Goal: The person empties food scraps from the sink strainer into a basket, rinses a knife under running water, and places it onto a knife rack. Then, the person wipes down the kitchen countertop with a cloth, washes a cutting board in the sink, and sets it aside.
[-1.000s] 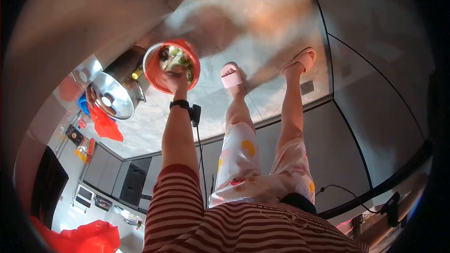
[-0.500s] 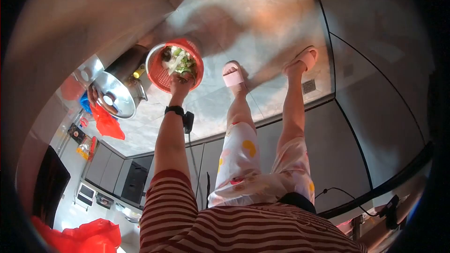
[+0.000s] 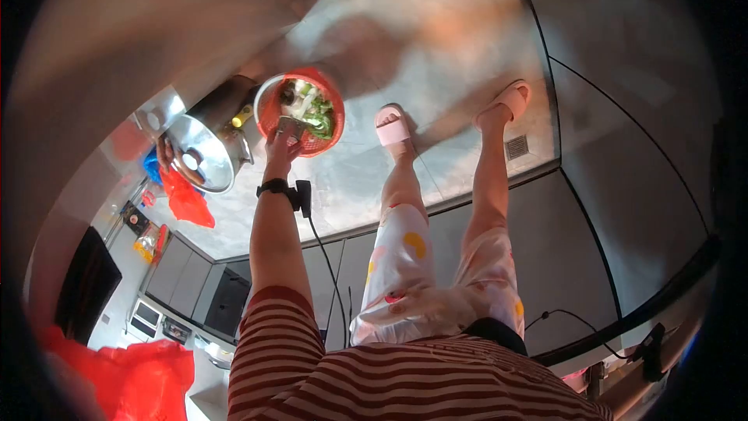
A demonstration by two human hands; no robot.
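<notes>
My left hand [image 3: 280, 152] is at the near rim of a red perforated plastic basket [image 3: 336, 134]. Its fingers are closed around a small greyish thing [image 3: 291, 128] that looks partly see-through; its kind is unclear. Green leaves and pale vegetable pieces [image 3: 312, 109] lie inside the basket, beyond my fingertips. A black band with a corded device circles my left wrist. At the lower right edge, my right forearm and right hand [image 3: 672, 341] show only in part, by another black device; the fingers cannot be made out.
Left of the basket stands a shiny metal pot [image 3: 204, 157], with a yellow item [image 3: 242, 115] beside it. A red bag [image 3: 187, 199] hangs near the pot. Another red bag [image 3: 144, 378] is at the lower left. Grey cabinets [image 3: 538, 242] run behind my legs.
My left hand has drawn back and left from the vegetables toward the basket's near rim, bringing the greyish thing into sight. The view has shifted slightly.
</notes>
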